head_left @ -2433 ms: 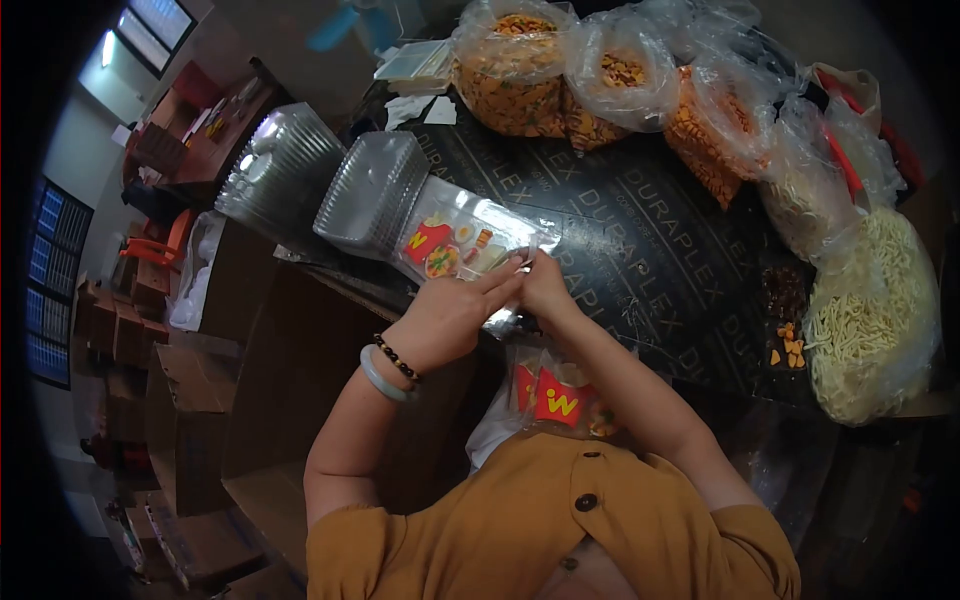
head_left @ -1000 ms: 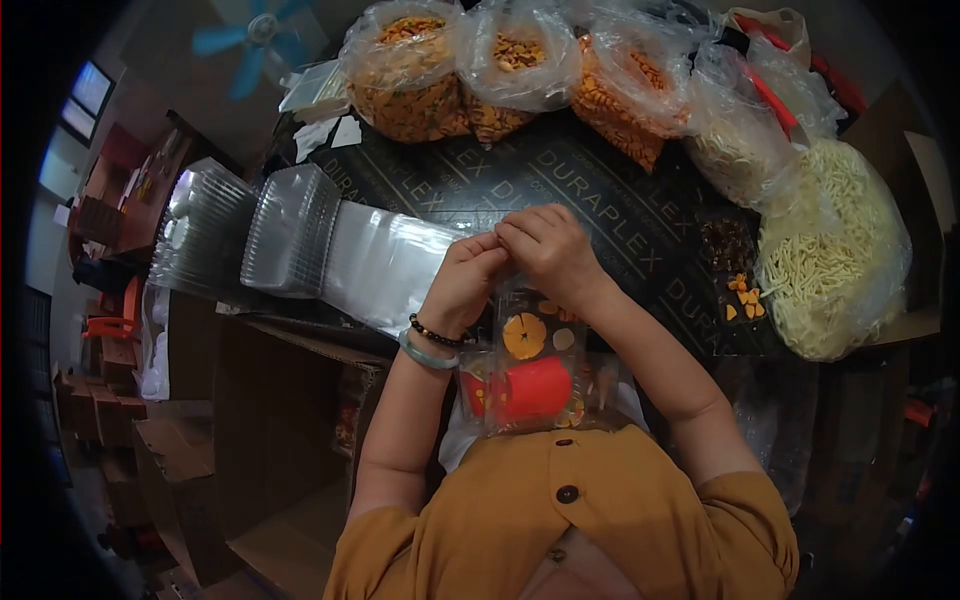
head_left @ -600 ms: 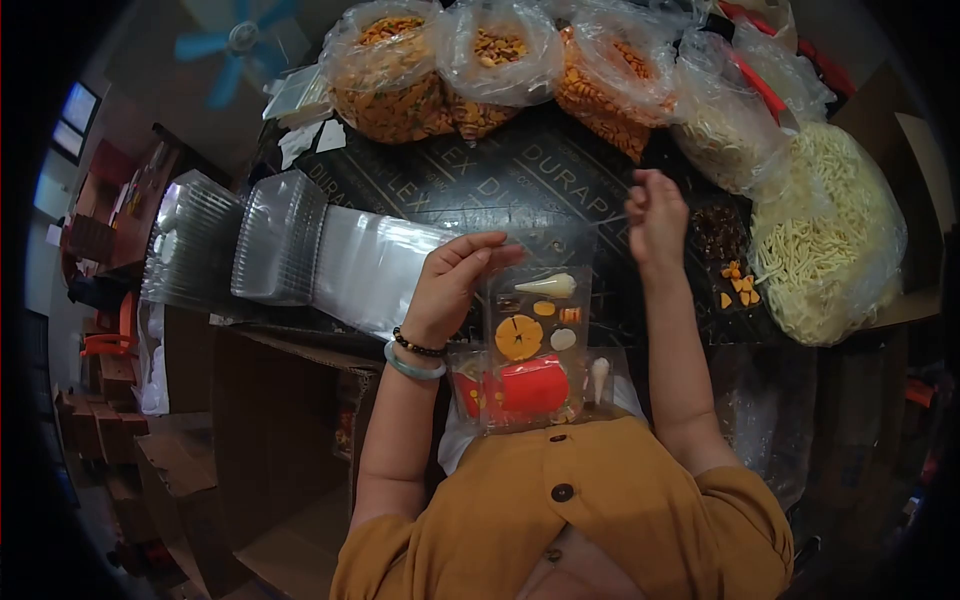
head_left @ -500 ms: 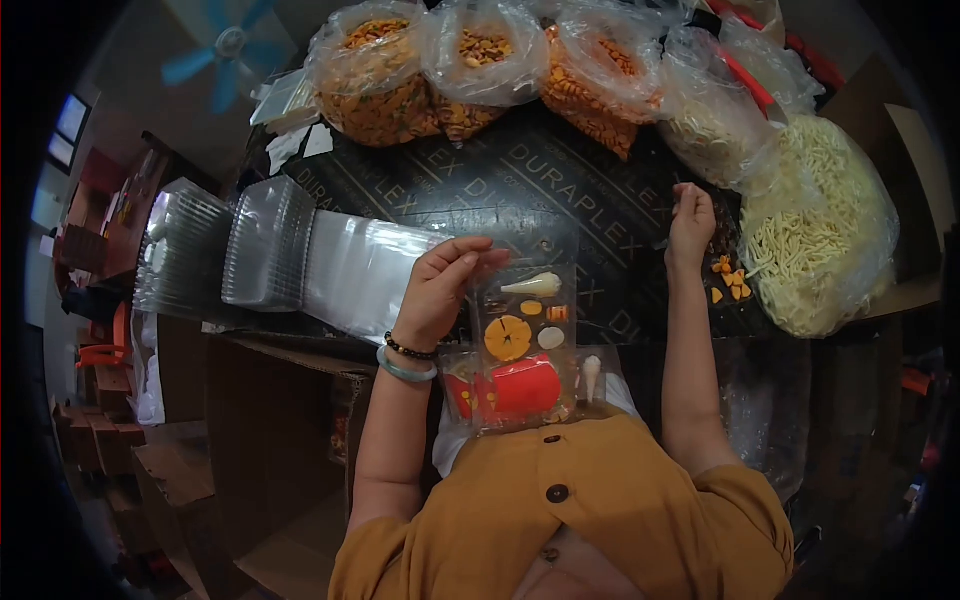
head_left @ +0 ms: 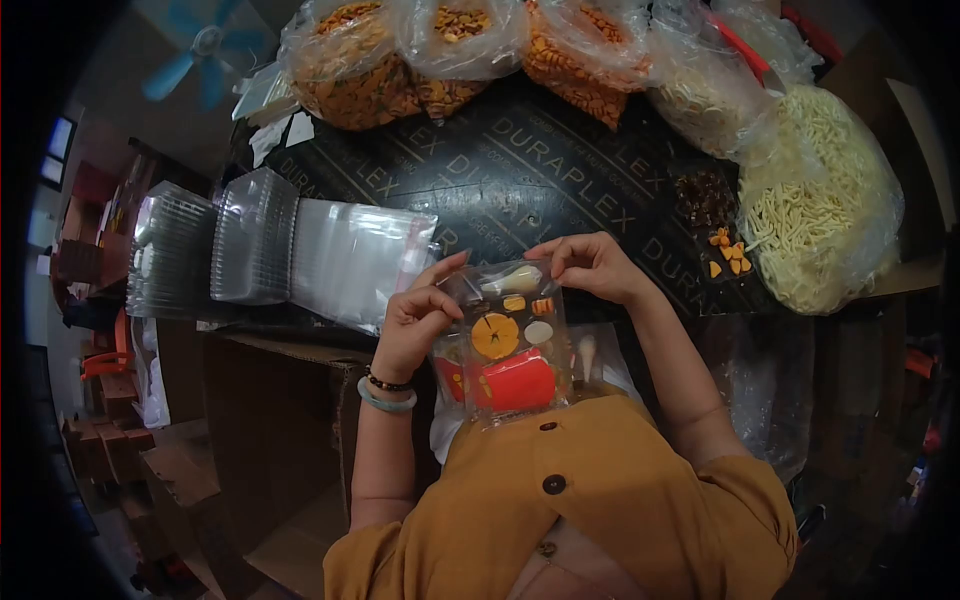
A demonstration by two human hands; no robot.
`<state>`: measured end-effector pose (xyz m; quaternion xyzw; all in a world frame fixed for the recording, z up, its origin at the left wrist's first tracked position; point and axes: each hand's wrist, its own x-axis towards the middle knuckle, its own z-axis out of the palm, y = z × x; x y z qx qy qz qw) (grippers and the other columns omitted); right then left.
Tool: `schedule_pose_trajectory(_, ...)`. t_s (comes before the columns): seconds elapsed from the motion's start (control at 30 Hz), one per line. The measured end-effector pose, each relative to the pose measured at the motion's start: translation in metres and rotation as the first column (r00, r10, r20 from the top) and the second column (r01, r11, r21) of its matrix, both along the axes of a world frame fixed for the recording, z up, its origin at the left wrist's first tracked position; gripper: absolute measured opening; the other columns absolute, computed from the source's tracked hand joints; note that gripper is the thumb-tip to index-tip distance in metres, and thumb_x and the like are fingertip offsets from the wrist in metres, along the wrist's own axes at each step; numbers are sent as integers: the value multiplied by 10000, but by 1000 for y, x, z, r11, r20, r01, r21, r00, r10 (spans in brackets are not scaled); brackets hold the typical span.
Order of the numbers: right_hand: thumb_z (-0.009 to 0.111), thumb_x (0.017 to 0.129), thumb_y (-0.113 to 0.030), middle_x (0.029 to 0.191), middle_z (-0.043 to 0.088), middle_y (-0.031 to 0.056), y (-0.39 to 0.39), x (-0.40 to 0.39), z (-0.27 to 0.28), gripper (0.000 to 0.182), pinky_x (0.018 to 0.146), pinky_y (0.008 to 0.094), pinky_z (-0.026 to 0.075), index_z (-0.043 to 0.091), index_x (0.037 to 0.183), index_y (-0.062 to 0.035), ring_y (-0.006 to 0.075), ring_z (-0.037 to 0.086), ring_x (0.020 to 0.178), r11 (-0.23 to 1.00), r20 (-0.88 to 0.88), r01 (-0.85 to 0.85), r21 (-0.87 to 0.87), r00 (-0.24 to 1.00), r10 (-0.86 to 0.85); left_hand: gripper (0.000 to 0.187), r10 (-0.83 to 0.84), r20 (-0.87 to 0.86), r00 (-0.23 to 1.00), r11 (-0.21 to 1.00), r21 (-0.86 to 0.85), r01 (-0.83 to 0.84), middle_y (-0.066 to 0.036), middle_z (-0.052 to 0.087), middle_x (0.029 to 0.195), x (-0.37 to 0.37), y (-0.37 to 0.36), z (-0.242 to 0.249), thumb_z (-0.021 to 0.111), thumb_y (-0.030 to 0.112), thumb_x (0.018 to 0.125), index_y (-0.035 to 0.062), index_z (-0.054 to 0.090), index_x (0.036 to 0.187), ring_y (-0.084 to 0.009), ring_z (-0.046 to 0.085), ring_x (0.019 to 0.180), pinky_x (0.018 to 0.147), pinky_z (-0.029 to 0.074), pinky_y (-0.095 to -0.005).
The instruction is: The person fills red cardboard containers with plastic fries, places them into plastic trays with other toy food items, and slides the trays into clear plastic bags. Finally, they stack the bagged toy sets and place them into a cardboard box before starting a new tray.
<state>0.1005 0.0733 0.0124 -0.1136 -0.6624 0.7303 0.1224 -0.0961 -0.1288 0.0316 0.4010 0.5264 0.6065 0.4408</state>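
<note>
A clear plastic bag point(head_left: 497, 335) lies in front of my torso. Inside it show a red packet, an orange flower-shaped piece, a white round piece, small orange pieces and a cream-coloured cone. My left hand point(head_left: 418, 318), with a beaded and a pale bracelet at the wrist, pinches the bag's upper left edge. My right hand point(head_left: 590, 265) pinches its upper right corner. Beneath and beside it are other filled bags, one with a white cone point(head_left: 586, 357).
Stacked clear trays point(head_left: 255, 235) and flat plastic bags point(head_left: 350, 255) lie at the left. Large open bags of orange pieces point(head_left: 350, 85) line the back of the black table point(head_left: 480, 185). A bag of pale sticks point(head_left: 825, 200) stands right, beside small orange pieces point(head_left: 730, 255). A cardboard box point(head_left: 270, 430) is below left.
My right hand has come from the table's right side to the filled bag's top corner. My left hand has moved slightly down to the bag's edge. The view has shifted slightly.
</note>
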Motion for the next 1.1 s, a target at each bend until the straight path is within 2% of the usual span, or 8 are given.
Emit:
schedule_pose_trajectory(0.13,540,691,94,1109,599,184,-9,1,-7,134,860,312,490,622,715,-9,189,603,963,992,-23,73,-107,997,-76,196,147,664,733,977,16,-211,-181,486,1261,21,-9,7,589,6,787,3,582,983,-231,515,1123,852,479,-319)
schedule_pose_trajectory(0.27,542,699,89,1105,601,179,-13,4,-4,127,848,304,496,622,695,-9,196,599,978,987,-39,101,-121,994,-107,266,280,674,684,960,-183,-212,-159,563,1126,23,-3,3,602,77,840,-5,518,1079,-194,589,986,763,523,-294)
schedule_pose_trajectory(0.47,546,723,81,1107,597,178,-17,51,14,126,836,299,492,634,779,10,217,595,996,978,-77,207,31,976,-204,232,269,71,960,961,-90,-263,-86,606,872,48,-2,29,641,35,809,-18,542,1012,-156,613,744,688,523,-264)
schedule_pose_trajectory(0.67,558,840,-103,1096,608,139,-20,249,36,164,792,286,476,635,953,-13,187,611,946,887,289,457,-61,859,-422,366,371,-745,554,853,509,113,-74,556,780,80,-45,115,710,77,596,51,577,936,-189,531,602,522,432,-279)
schedule_pose_trajectory(0.73,558,845,-181,1094,604,187,-22,329,-7,239,805,310,474,641,976,1,212,613,956,629,255,719,-297,694,-673,397,351,-869,349,847,454,278,-59,558,810,98,-33,87,721,132,593,73,590,964,-208,540,608,532,437,-284)
schedule_pose_trajectory(0.8,531,878,-227,1067,612,212,-28,395,-74,288,829,313,470,637,1015,3,232,609,982,545,568,163,823,-297,-768,466,-6,-906,424,933,148,328,-126,561,952,114,-22,58,756,258,622,41,590,1000,-273,575,740,601,457,-310)
schedule_pose_trajectory(1.0,627,842,-234,1039,631,182,-86,384,-120,326,836,321,469,620,1062,7,240,603,988,496,505,476,726,119,-855,563,-242,-639,730,957,-36,287,-174,500,1184,108,-58,-30,790,247,626,5,554,1077,-347,525,1031,877,417,-397)
schedule_pose_trajectory(1.1,681,802,-188,1126,600,146,-111,240,-95,417,871,310,446,558,1149,10,213,568,1029,638,363,641,426,525,-770,786,358,-898,257,902,261,-345,-221,344,1352,105,-76,-25,782,189,651,-18,370,1287,-356,344,1241,1012,297,-426)
